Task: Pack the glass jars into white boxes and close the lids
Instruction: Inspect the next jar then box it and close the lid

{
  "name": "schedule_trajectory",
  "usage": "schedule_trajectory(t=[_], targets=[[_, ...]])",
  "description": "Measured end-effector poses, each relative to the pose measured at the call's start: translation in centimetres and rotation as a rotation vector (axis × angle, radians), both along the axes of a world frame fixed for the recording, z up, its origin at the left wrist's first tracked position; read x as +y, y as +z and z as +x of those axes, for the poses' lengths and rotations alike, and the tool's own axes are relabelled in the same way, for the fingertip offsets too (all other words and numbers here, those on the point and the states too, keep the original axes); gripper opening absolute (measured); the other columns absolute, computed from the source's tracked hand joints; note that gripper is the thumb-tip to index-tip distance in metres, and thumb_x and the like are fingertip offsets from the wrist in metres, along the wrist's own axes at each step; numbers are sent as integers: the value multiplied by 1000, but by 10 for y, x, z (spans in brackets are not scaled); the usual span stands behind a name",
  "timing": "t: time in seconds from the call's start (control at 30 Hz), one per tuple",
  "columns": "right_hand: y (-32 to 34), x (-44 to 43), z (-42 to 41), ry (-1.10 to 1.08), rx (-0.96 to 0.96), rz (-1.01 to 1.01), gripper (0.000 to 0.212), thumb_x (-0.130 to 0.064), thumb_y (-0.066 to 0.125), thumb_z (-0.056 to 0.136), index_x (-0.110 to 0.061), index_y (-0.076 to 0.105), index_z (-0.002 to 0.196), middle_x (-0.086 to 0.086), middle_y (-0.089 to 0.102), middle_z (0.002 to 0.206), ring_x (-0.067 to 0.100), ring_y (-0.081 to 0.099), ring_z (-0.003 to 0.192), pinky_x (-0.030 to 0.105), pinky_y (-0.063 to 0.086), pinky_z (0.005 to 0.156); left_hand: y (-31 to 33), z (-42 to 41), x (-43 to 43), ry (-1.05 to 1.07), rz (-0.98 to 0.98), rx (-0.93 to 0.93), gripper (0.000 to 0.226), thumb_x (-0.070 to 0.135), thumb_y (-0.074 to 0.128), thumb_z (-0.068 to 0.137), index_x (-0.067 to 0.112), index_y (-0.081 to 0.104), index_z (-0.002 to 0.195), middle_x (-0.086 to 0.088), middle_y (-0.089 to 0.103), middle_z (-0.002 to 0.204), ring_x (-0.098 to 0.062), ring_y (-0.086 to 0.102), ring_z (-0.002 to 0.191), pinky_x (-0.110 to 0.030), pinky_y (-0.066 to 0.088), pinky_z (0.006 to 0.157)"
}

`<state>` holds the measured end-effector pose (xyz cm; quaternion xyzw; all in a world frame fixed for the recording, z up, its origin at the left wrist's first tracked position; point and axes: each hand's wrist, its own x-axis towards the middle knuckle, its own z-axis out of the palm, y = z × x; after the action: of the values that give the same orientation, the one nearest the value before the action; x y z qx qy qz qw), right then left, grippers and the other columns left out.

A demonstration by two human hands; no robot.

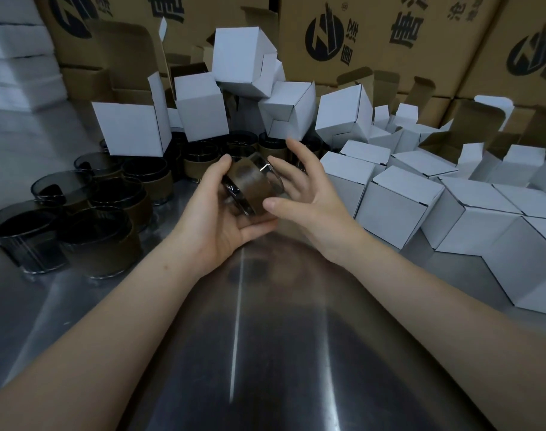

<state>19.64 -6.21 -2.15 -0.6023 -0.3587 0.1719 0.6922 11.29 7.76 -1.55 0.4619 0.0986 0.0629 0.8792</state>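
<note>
My left hand [215,219] grips an empty smoked glass jar [250,185], brown-sleeved and tilted above the desk [265,337]. My right hand [309,197] has its fingers spread loose, thumb touching the jar's side. Sleeved jars [103,231] stand to the left, open white boxes [203,107] are piled behind, and closed white boxes [399,200] sit to the right. Bare steel lies near me. The brown cartons [343,35] bear a black logo and Chinese characters.

A shiny metal table [265,353] carries dark glass jars [88,213] at left, closed white boxes [452,213] at right, open ones far
</note>
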Motion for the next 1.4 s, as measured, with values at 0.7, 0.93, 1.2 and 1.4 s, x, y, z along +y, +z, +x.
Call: schedule_trajectory(t=[0.7, 0.93, 1.2, 1.4], targets=[[9, -2, 4, -79, 236, 34, 53, -32, 66, 81, 1, 53, 121, 24, 63, 121, 34, 63, 109, 48, 49, 97, -4, -1, -1, -96, 377, -130, 56, 25, 73, 77, 17, 54, 128, -13, 71, 82, -19, 67, 67, -33, 57, 70], [11, -2, 4, -14, 326, 73, 52, -41, 55, 93, -4, 53, 131, 22, 66, 119, 28, 69, 95, 43, 58, 82, -2, -2, 0, 3, 444, -134, 53, 34, 72, 72, 13, 63, 120, -4, 65, 74, -15, 60, 65, -34, 57, 75], [12, -3, 4, 18, 302, -98, 52, -56, 42, 97, -13, 62, 118, 16, 72, 89, 25, 67, 69, 36, 57, 69, -1, -3, 0, 114, 502, -117, 49, 44, 70, 72, 14, 67, 111, -14, 68, 113, -27, 66, 95, -43, 55, 90], [10, -1, 4, 45, 318, -211, 59, -62, 33, 97, -11, 58, 113, 16, 71, 77, 25, 67, 61, 30, 56, 59, 0, -4, -1, 85, 483, -157, 49, 42, 67, 79, 18, 67, 121, -7, 69, 118, -21, 67, 108, -35, 57, 84]])
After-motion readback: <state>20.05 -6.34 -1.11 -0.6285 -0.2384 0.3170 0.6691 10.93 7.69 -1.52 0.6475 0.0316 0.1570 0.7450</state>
